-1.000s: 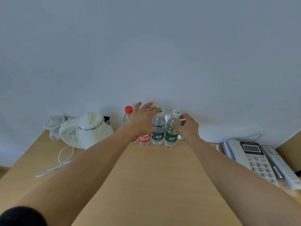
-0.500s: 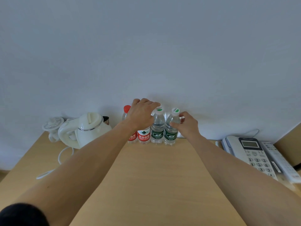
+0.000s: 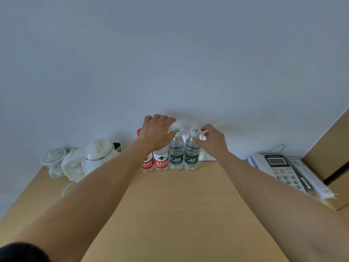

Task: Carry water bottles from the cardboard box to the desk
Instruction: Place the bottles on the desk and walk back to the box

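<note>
Bottles (image 3: 176, 150) of clear water upright on desk (image 3: 179, 205), caps on.

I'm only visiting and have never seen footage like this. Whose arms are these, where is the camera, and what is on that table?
No machine here: a person wears a wide-angle camera on the head, looking forward and down, so both bare arms reach away from you. On the pale wooden desk, against the wall, stand four clear plastic water bottles: two red-labelled bottles and two green-labelled bottles. The left hand hangs spread over the red pair; the right hand sits beside the rightmost bottle. Whether its fingertips touch is unclear. Neither hand grips anything. A white electric kettle stands left, a grey desk telephone right.
</note>
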Motion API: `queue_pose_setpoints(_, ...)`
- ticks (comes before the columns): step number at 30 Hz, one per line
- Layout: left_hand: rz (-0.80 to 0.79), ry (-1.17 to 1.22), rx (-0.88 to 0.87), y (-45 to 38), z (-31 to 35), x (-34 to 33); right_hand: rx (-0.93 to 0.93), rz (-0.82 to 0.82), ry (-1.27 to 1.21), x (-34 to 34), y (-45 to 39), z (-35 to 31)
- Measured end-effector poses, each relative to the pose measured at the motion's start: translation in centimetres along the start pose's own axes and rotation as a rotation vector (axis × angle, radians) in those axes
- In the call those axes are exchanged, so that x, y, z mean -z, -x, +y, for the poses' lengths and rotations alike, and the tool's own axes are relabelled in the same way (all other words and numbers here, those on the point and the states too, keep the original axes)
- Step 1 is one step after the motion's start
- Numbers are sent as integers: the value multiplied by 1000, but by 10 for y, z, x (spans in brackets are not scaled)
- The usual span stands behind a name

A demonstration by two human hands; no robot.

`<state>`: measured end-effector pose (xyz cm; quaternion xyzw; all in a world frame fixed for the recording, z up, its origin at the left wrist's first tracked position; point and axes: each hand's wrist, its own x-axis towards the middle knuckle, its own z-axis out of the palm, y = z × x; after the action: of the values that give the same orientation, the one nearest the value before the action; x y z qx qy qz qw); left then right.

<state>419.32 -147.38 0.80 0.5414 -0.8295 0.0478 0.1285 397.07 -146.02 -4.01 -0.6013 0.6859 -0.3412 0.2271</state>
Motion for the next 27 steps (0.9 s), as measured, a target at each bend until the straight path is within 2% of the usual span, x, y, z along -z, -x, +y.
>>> queue_pose_setpoints(10,-67,-48,-32,-13,25,12,33,40,233,33,22,-11)
queue_pose_setpoints(14,-73,-35,-81,-23,51,13,23,80,413,54,39,-7)
queue_pose_setpoints(19,-116,-14,-139,-30,96,8,-68,118,658,87,70,14)
queue_pose_setpoints(27,-166,-23,-295,-27,184,3,-241,132,696,155,128,58)
